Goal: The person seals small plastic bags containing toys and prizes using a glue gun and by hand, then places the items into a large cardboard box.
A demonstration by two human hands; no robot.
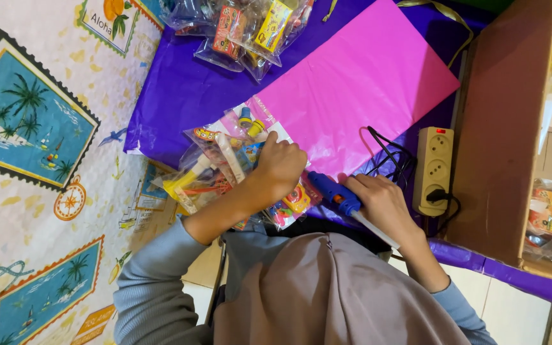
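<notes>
1. The right hand (381, 203) is closed around the grip of a blue glue gun (333, 193), whose white glue stick (375, 229) juts back along the wrist.
2. The glue gun's nose points at the edge of a pink sheet (352, 89), just beside the left hand.
3. The left hand (280, 165) is curled into a loose fist, pressing down on a clear bag of toys (215, 167) that lies at the pink sheet's corner.
4. A beige power strip (434, 169) lies just right of the right hand, with black cords (388, 156) beside it.
5. A purple cloth (186, 96) lies under the pink sheet.
6. More clear toy bags (244, 29) rest at the far edge.
7. A cardboard box (499, 128) stands to the right.
</notes>
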